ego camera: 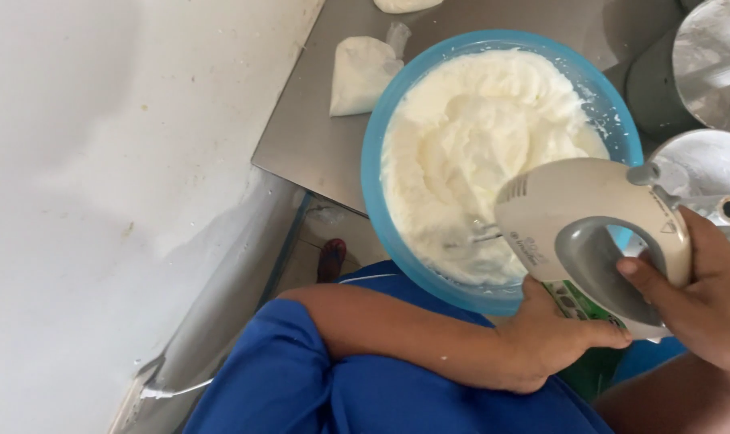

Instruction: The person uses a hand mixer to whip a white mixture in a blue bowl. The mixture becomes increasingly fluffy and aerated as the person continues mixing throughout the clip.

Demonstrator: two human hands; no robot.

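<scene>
- The grey metal desk [317, 137] carries a round blue plastic bowl [375, 161] near its front edge, filled with thick white whipped cream [469, 137].
- A cream-and-grey electric hand mixer [590, 233] tilts over the bowl's near rim, its metal beaters [481, 235] dipped in the cream.
- The right hand [707, 297] has its grip wrapped around the mixer's handle.
- The left hand [550, 337] has its grip closed on the mixer's lower end, below the bowl.
- A filled white plastic bag [361, 72] lies just beside the bowl.
</scene>
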